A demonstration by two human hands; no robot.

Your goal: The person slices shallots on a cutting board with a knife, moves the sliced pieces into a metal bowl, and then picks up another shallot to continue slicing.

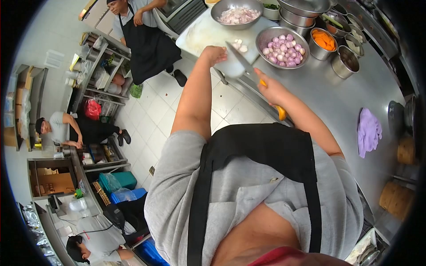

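Note:
My right hand (271, 91) is closed round the yellow handle of a knife (240, 56). Its broad blade points away from me, over the near edge of a white cutting board (195, 37). At the board, my left hand (216, 55) is close to the blade with its fingers drawn together; what they hold, if anything, is too small to make out. Just past the knife tip lie a few pale peeled pieces (240, 45). A steel bowl of purple-and-white peeled shallots (284, 51) stands right of the board. Behind it, another bowl holds sliced shallots (239, 15).
Steel containers stand right of the bowls, one with cut carrots (324, 40), another with dark contents (345, 62). A purple cloth (369, 132) lies on the steel counter (310, 97). One person in a black apron (151, 44) stands beyond the board; two more people are at the left.

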